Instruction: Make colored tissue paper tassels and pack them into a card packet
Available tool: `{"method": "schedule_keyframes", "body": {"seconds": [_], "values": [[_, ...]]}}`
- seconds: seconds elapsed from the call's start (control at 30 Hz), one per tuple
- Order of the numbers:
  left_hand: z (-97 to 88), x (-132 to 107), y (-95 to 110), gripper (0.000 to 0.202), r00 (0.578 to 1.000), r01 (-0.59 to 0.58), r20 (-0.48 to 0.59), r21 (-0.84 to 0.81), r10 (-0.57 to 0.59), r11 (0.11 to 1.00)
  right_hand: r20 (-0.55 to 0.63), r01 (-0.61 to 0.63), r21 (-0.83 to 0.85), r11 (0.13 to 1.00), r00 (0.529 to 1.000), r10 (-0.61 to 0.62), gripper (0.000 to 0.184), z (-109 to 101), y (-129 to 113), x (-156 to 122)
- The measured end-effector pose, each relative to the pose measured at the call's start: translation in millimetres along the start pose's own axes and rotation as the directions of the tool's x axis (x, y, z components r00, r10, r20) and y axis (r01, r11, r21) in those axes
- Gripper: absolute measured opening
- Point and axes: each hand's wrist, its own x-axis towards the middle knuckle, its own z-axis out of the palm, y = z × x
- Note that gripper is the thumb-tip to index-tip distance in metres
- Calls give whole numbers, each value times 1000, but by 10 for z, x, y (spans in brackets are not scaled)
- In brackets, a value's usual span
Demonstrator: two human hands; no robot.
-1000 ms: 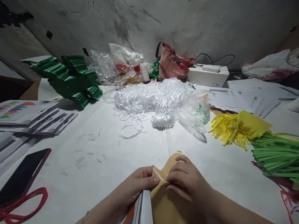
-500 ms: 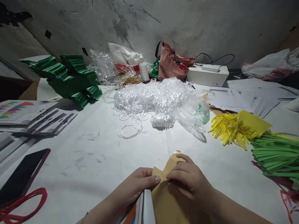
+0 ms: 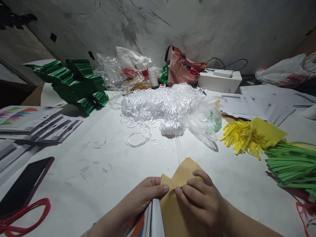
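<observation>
A brown kraft-paper envelope (image 3: 181, 205) stands close in front of me, its top edge dipping into a V and its upper right corner rising to a point. With the thumb over its upper left edge, my left hand (image 3: 150, 194) pinches the paper. My right hand (image 3: 203, 200) lies over the right part with fingers curled, the fingertips pressing near the dip. Some white-edged printed sheets or cards (image 3: 155, 217) are just left of the envelope, under my left wrist; how they are held is hidden.
White cord (image 3: 163, 103) is heaped mid-table. Yellow fringed paper (image 3: 251, 135) and green fringed paper (image 3: 291, 164) lie right. A phone (image 3: 27, 184), red-handled scissors (image 3: 27, 217) and printed sheets (image 3: 49, 128) are left. Behind stand green stacked cutouts (image 3: 76, 85), a white bottle (image 3: 152, 75) and a pink bag (image 3: 181, 67).
The envelope's upper right part is spread wider and more of it shows. My right-hand fingers have slid slightly right and down from its top corner. My left hand has kept its grip.
</observation>
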Motion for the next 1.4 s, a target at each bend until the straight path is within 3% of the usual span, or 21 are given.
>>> {"method": "schedule_keyframes", "body": {"seconds": [0.27, 0.37, 0.47, 0.53, 0.57, 0.7, 0.8, 0.83, 0.9, 0.97, 1.03, 1.1, 1.17, 1.23, 1.3, 1.4], "values": [[26, -15, -10, 29, 999, -27, -34, 41, 28, 999, -67, 16, 41, 999, 998, -13, 29, 45, -41, -18], [-21, -94, 42, 31, 993, -49, -99, 76, 57, 996, -114, -56, 207, 977, 990, 81, 23, -15, -76, 17], [-200, -257, 178, 33, 961, -107, -243, 114, 132, 988, -103, -189, 490, 851, 957, 272, 18, -116, -65, 66], [-394, -388, 310, 33, 897, -170, -378, 186, 231, 968, -42, -266, 625, 734, 928, 371, 23, -178, -36, 87], [-503, -453, 380, 34, 842, -193, -452, 256, 294, 947, -11, -298, 663, 686, 913, 408, 24, -201, -20, 90], [-894, -678, 613, 51, 539, -166, -668, 513, 514, 842, 72, -402, 697, 593, 863, 500, 19, -240, 23, 70], [-934, -823, 667, 52, 383, -164, -676, 621, 630, 766, 118, -451, 686, 571, 843, 524, 13, -257, 26, 62], [-867, -867, 658, 51, 357, -161, -655, 659, 666, 735, 133, -466, 682, 564, 837, 531, 11, -273, 20, 70], [-616, -945, 600, 49, 350, -154, -599, 721, 720, 675, 164, -490, 683, 542, 826, 540, 9, -333, -12, 112], [-254, -995, 505, 49, 386, -154, -517, 781, 764, 606, 197, -496, 706, 506, 823, 533, 8, -432, -82, 187], [136, -1009, 391, 48, 437, -179, -354, 867, 827, 465, 227, -485, 749, 452, 828, 513, 7, -554, -189, 277], [478, -980, 272, 46, 423, -241, -198, 916, 884, 321, 240, -462, 794, 396, 836, 493, 6, -674, -318, 350], [734, -917, 155, 43, 370, -306, -102, 925, 923, 225, 246, -437, 828, 351, 846, 473, 14, -770, -441, 371], [904, -834, 44, 40, 337, -366, -77, 908, 938, 206, 258, -429, 847, 315, 849, 461, 23, -837, -530, 321], [1004, -747, -62, 38, 358, -440, -79, 864, 930, 243, 242, -431, 839, 332, 842, 483, 30, -883, -574, 211], [1059, -618, -217, 23, 498, -575, -31, 737, 867, 356, 127, -430, 771, 470, 827, 548, 41, -929, -565, 0]]}}
